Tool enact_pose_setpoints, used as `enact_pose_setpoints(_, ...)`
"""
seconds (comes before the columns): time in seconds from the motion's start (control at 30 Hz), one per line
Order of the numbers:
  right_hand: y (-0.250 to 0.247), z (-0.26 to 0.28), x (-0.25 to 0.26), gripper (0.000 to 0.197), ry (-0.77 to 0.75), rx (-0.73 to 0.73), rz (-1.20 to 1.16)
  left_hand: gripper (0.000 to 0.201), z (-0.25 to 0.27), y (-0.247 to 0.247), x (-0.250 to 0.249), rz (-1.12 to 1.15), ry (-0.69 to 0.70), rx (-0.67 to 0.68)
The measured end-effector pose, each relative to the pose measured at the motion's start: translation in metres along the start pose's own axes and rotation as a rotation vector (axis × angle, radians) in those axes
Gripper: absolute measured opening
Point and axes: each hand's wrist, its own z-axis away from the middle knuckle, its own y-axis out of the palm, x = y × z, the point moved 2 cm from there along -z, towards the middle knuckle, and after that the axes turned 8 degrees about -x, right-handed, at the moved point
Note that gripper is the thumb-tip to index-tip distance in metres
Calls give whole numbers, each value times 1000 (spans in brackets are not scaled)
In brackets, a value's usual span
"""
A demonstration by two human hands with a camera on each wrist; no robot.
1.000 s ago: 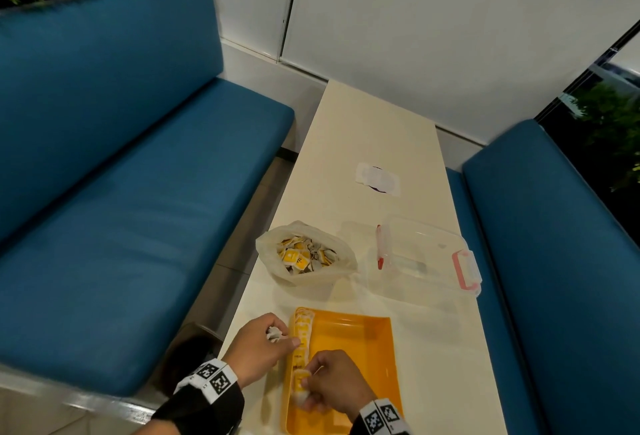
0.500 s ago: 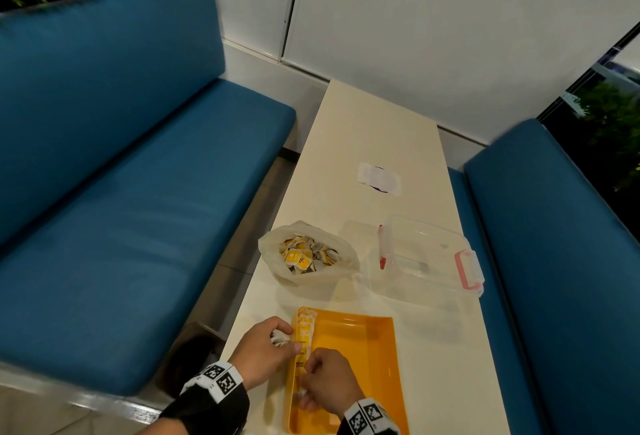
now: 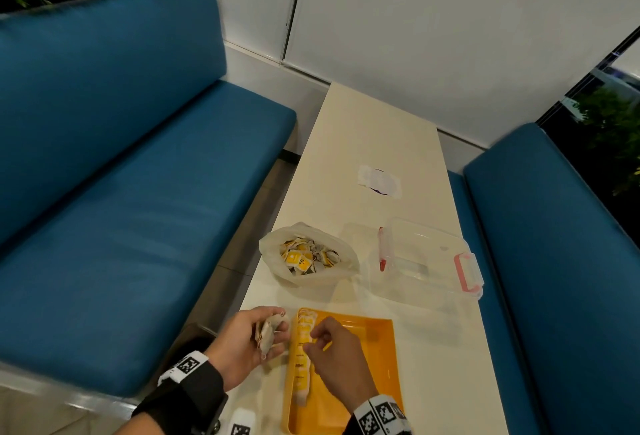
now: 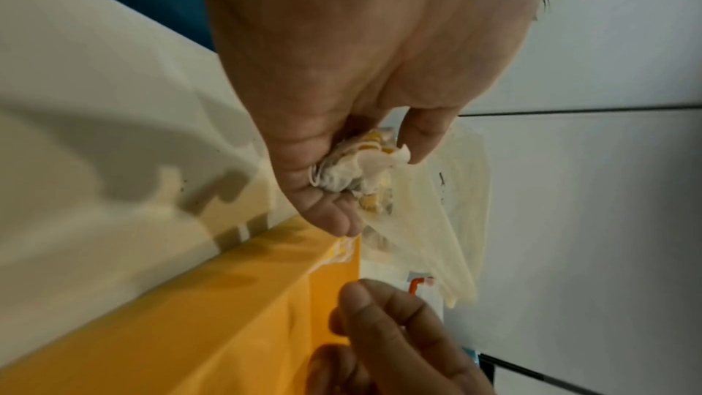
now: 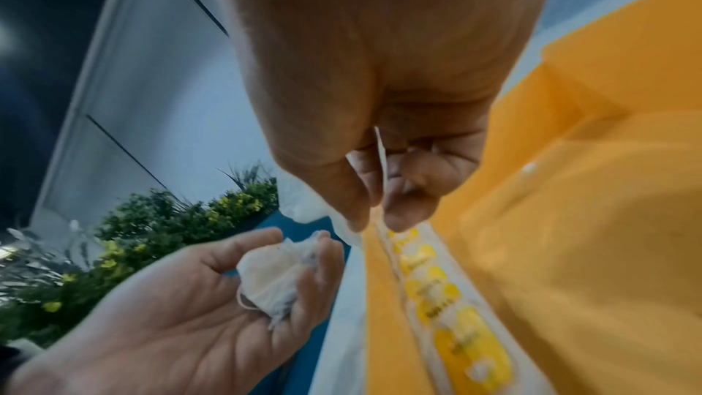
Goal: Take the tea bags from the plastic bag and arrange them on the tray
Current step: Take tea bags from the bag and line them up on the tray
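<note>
An orange tray [image 3: 363, 382] lies at the table's near end. A row of yellow-tagged tea bags [image 3: 301, 358] runs along its left wall, also clear in the right wrist view [image 5: 448, 305]. My left hand [image 3: 277, 327] hovers just left of the tray, palm up, holding a small bunch of tea bags [image 3: 269, 332] in curled fingers [image 5: 323, 254]. My right hand [image 3: 313, 342] is above the row, thumb and forefinger pinching a thin white tea bag piece [image 5: 381, 158] seen edge-on. The open plastic bag [image 3: 308, 254], full of tea bags, sits beyond the tray.
A clear plastic container [image 3: 426, 261] with pink latches stands right of the bag. A small white packet [image 3: 379, 181] lies farther up the narrow cream table [image 3: 381, 129]. Blue benches [image 3: 121, 192] flank both sides. The tray's right part is bare.
My right hand has lifted off the tray's row and come up toward the left hand. The left hand has turned palm up, showing its bunch of tea bags.
</note>
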Motion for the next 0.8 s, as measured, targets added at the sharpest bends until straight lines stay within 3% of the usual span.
enact_pose_setpoints(0.17,-2,6,43,15,-118,31,-145,28,7,8,-4,119,-10,51)
enact_pose_setpoints(0.27,9,10,49,31,-154,71,-123,25,7,10,-3,113,18,64)
enact_pose_setpoints(0.37,19,10,47,29,-194,79,-79,24,6,10,-2,110,40,76)
enact_pose_setpoints(0.67,16,4,39,6,-123,34,-164,27,5,7,-2,98,27,41)
enact_pose_setpoints(0.8,14,3,35,9,-71,7,-156,23,2,6,2,-51,118,39)
